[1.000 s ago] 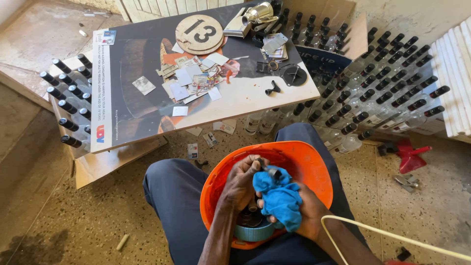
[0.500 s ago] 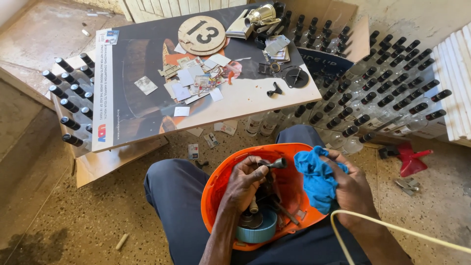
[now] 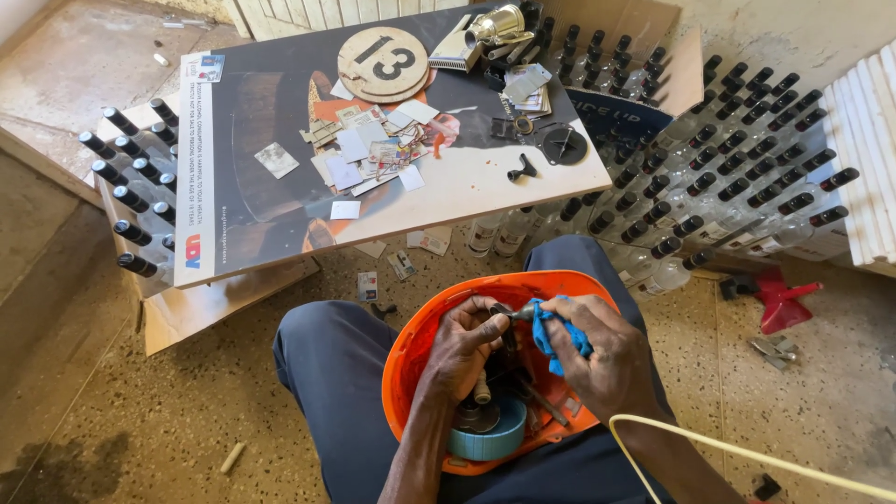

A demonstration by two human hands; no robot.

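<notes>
Far centre, a round wooden number disc (image 3: pixel 384 63) lies on a dark poster board (image 3: pixel 271 121) with a white printed strip along its left edge, small white and orange cards (image 3: pixel 369 149) scattered mid-board; brown cartons of black-capped clear bottles (image 3: pixel 737 177) flank it left and right. Near centre, an upturned orange hard hat (image 3: pixel 420 345) rests on the lap. Over it the left hand (image 3: pixel 464 347) pinches a small metal part (image 3: pixel 515 314), while the right hand (image 3: pixel 602 359) clenches a blue cloth (image 3: pixel 557 338) against that part.
</notes>
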